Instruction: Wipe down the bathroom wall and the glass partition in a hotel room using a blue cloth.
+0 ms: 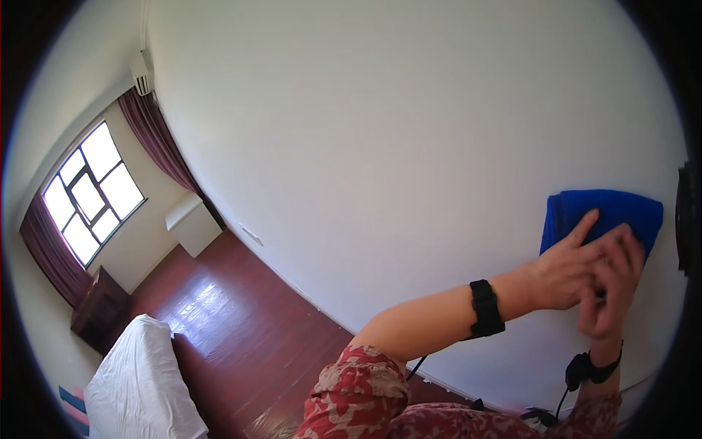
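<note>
A folded blue cloth (614, 206) lies flat against the white wall (384, 164) at the right. My left hand (562, 277) presses on the cloth, its thumb spread across the blue face. Overlapping it, my right hand (617, 293) is at the cloth's lower right side, with bent, blurred fingers. Where the hands cross, the fingertips are partly hidden, so the right hand's grip is unclear. Black straps circle both wrists: one band (486, 308) on the left, another (584, 370) on the right.
Near the cloth, a dark object (683, 219) sits at the right rim. Reddish wood floor (230, 318) runs along the wall's foot, below a wall plate (250, 234). A white-draped object (137, 378) stands lower left. Farther off are a white cabinet (194, 228) and a curtained window (93, 192).
</note>
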A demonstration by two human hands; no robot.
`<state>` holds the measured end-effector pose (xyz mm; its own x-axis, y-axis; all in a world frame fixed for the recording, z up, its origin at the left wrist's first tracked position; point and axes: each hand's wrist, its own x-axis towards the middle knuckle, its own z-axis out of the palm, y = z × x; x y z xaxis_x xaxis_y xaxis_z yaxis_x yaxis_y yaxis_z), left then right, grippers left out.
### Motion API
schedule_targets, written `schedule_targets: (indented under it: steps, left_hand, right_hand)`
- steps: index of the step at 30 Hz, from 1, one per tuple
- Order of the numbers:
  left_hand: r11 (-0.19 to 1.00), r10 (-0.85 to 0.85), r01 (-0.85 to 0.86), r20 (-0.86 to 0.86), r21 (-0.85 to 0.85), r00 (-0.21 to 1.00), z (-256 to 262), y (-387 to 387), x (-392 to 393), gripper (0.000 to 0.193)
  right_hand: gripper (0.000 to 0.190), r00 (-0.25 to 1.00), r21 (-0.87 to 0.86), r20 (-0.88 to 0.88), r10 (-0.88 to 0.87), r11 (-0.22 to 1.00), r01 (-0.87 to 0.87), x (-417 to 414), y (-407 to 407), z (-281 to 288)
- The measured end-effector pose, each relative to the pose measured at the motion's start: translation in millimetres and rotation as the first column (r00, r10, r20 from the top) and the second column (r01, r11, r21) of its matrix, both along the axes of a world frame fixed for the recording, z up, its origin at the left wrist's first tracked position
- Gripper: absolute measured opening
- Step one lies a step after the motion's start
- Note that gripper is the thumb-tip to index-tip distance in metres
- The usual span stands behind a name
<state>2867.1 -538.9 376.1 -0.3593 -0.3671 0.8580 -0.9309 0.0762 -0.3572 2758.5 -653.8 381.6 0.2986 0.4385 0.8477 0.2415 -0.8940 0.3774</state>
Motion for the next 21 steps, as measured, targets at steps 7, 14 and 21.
schedule_targets:
  steps: [7,14,21]
  left_hand:
    - [0.99,0.069,-0.063,0.038,-0.129,0.997,27.0,57.4,50.5,0.029]
    - [0.915,0.317,-0.325,-0.072,-0.24,0.946,72.2,169.8,122.3,0.036]
    - [0.796,0.452,-0.513,-0.249,-0.321,0.857,60.1,267.0,178.5,0.046]
  right_hand:
    - [0.035,0.985,-0.099,0.108,-0.136,0.984,0.146,51.2,59.2,47.2]
    - [0.037,0.973,-0.153,0.214,0.081,0.987,-0.049,148.9,187.2,117.1]
    - [0.035,0.976,-0.228,0.043,0.216,0.953,-0.201,223.2,290.2,134.1]
